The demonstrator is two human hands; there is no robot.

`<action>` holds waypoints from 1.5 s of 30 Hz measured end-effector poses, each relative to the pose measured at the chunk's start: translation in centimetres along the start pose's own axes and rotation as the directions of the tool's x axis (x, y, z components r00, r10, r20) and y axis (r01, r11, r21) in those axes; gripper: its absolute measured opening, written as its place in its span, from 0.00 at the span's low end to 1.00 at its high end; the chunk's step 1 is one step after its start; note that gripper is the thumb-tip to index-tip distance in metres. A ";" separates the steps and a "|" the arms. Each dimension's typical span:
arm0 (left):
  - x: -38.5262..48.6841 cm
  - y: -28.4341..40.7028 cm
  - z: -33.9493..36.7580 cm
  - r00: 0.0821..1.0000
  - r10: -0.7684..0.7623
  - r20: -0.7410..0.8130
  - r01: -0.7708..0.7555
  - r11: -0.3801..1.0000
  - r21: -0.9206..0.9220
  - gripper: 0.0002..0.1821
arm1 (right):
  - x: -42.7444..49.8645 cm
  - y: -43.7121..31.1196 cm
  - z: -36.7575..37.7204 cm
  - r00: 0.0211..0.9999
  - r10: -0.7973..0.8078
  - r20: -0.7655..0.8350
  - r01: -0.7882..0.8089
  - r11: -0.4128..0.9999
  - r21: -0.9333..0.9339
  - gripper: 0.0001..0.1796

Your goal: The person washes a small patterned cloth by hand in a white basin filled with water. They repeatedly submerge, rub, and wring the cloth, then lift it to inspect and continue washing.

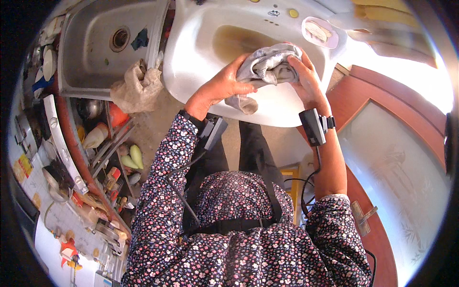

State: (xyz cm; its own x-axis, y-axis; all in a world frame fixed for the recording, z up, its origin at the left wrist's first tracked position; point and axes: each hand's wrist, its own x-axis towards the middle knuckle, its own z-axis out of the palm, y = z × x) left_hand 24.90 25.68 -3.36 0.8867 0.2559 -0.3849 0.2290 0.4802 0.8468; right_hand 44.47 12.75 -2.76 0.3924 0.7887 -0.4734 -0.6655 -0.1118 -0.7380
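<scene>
My left hand (233, 80) and my right hand (306, 73) grip a bunched, pale grey cloth (269, 64) from both sides, above the front part of a white washbasin (183, 64). A loose end of fabric (244, 104) hangs at the basin's front rim, below my left hand. Brownish water (240, 41) stands in the bowl beyond the cloth. The palms and some fingers are partly hidden by the folds.
Left of the basin is a metal sink (86, 68) with a beige rag (138, 88) over its corner. A pink soap dish (321, 32) sits at the basin's back right. Cluttered shelves (107, 143) stand at left, a wood-framed glass door (391, 154) at right.
</scene>
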 end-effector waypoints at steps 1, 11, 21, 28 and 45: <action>0.0 0.1 -0.1 0.999 -0.039 -0.025 0.037 0.997 -0.065 0.43 | -0.2 0.1 0.2 1.000 0.010 0.010 -0.010 1.000 -0.024 0.20; 0.5 -0.6 -0.2 0.980 0.082 -0.181 -0.121 0.968 -0.218 0.32 | 0.9 1.8 -1.0 0.999 0.039 -0.018 -0.039 0.999 0.016 0.13; 4.1 -3.0 0.8 0.925 -0.107 -0.365 -0.146 0.785 -0.602 0.21 | -0.8 3.8 5.7 0.788 -0.613 0.059 0.409 0.448 -0.795 0.24; 5.4 -3.0 5.6 0.771 -0.373 -0.516 -0.103 0.726 -0.680 0.09 | 1.3 3.2 6.7 0.808 -0.569 -0.154 0.185 0.493 -0.850 0.13; 4.6 -1.2 5.1 0.740 -0.311 -0.597 -0.073 0.844 -0.531 0.08 | 1.6 3.7 6.6 0.820 -0.565 -0.089 0.241 0.482 -0.842 0.10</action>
State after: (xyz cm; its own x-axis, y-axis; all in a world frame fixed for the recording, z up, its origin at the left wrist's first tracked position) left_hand 30.75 22.03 -4.30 0.3451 0.5404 -0.7674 -0.0847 0.8322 0.5479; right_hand 38.46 17.62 -3.05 0.7542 0.6564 -0.0141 0.3086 -0.3733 -0.8749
